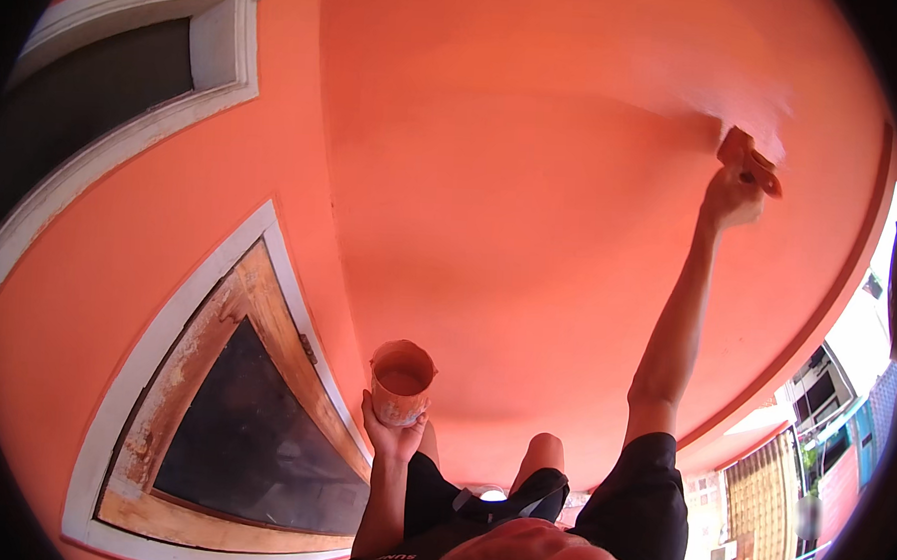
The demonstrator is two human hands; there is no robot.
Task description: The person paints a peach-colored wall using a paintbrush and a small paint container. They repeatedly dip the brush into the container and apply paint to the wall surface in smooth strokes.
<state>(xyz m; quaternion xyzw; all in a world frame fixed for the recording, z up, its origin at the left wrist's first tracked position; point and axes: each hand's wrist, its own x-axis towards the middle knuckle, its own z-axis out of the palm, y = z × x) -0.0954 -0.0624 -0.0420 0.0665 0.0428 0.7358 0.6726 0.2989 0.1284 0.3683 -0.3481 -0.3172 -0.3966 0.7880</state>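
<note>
2 hands busy. Right hand (734, 199), arm extended up and to the right, is clenched around a paintbrush (737, 144); brush head is at the orange wall (510, 253), beside a shiny patch, exact contact can't tell. Left hand (394, 438), low and near center, grasps an orange-smeared paint pot (401, 406) from below and the side, mouth up, orange paint (401, 380) inside. 2 white-trimmed openings at left: dark upper window (106, 95), lower wood-framed glass panel (261, 442). Street buildings (765, 484) far right.
</note>
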